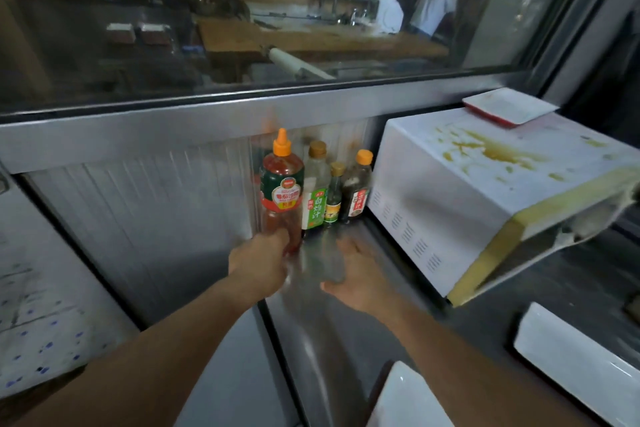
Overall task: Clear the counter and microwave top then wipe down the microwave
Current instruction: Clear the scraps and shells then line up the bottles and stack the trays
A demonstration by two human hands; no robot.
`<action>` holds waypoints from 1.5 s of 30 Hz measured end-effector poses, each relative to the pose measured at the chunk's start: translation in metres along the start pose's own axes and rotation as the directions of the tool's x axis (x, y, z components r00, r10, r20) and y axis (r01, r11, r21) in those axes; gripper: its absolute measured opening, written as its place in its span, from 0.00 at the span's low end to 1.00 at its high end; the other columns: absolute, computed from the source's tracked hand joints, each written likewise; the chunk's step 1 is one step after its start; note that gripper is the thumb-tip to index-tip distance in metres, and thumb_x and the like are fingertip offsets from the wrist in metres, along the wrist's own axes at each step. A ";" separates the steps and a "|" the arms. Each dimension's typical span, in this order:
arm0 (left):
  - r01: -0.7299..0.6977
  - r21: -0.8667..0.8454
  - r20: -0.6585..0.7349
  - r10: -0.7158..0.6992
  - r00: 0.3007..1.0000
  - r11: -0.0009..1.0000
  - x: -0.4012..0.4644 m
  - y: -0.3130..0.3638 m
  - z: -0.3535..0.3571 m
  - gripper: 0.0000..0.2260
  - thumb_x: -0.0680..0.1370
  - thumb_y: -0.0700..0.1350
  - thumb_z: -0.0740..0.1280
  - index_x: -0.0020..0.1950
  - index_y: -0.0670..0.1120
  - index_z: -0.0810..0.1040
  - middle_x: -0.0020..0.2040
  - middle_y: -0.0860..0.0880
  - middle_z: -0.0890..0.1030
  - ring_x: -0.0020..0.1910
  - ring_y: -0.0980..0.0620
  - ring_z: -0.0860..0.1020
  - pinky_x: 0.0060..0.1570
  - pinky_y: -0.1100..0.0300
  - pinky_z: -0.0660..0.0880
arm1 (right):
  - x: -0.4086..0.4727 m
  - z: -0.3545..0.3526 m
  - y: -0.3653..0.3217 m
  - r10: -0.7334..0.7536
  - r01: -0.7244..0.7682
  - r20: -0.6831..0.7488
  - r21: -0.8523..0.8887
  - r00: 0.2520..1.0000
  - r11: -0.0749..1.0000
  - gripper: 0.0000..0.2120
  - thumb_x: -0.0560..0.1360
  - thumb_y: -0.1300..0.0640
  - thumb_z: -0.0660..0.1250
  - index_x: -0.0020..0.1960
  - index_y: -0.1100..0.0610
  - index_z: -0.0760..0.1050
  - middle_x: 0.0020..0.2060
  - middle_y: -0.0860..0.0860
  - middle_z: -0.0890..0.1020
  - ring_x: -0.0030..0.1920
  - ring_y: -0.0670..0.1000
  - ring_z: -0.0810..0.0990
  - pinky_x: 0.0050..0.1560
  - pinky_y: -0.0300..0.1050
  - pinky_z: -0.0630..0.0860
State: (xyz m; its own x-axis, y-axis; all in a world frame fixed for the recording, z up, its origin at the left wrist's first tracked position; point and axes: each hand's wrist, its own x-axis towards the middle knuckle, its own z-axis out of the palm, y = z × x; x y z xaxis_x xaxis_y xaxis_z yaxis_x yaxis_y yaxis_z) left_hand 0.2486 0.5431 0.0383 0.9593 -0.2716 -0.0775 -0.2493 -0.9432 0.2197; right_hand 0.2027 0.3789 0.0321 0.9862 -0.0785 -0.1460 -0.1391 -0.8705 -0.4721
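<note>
white boxy microwave (485,204) yellow-smeared top, left grip (263,256) wrapping red plastic sauce bottle (281,191), right grip (360,274) spread

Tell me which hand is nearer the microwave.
Right. The right hand hangs open over the counter just left of the microwave's vented side; the left hand is farther left, gripping the ketchup bottle.

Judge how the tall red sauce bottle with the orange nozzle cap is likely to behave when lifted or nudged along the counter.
The red sauce bottle is tall and narrow, so a push near the top would probably tip it. It looks mostly full, so likely heavy for its size. The left hand holds it low, so it may wobble; its smooth plastic could slip in the grip.
</note>
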 end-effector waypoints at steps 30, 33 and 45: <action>0.616 -0.029 0.291 -0.583 0.759 0.787 -0.224 0.144 0.134 0.27 0.73 0.53 0.70 0.67 0.45 0.63 0.63 0.43 0.74 0.63 0.41 0.74 0.59 0.50 0.73 | -0.147 -0.009 0.202 -0.023 0.026 0.368 -0.004 0.930 1.000 0.31 0.73 0.51 0.68 0.71 0.58 0.60 0.68 0.56 0.66 0.69 0.57 0.64 0.67 0.47 0.65; 0.697 -0.094 0.288 -0.650 0.703 0.711 -0.239 0.152 0.149 0.27 0.72 0.50 0.71 0.65 0.42 0.64 0.60 0.41 0.76 0.60 0.40 0.75 0.54 0.50 0.74 | -0.146 0.001 0.209 -0.041 0.045 0.364 -0.004 0.930 0.999 0.25 0.73 0.53 0.68 0.66 0.60 0.65 0.64 0.58 0.71 0.63 0.58 0.70 0.62 0.48 0.70; 0.781 -0.320 0.203 -0.766 0.609 0.536 -0.242 0.162 0.178 0.18 0.74 0.36 0.65 0.61 0.37 0.64 0.57 0.36 0.76 0.57 0.36 0.75 0.49 0.51 0.73 | -0.142 0.025 0.217 -0.006 0.015 0.224 -0.036 0.975 0.999 0.12 0.74 0.66 0.61 0.57 0.61 0.73 0.54 0.57 0.77 0.53 0.58 0.77 0.45 0.42 0.69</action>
State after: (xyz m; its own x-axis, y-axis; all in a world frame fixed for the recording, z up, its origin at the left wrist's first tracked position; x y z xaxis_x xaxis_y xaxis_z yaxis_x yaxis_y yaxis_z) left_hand -0.0478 0.4224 -0.0808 0.7487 0.5185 -0.4131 0.6581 -0.6566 0.3685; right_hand 0.0298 0.2132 -0.0711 0.9419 0.0379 -0.3337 -0.1210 -0.8886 -0.4424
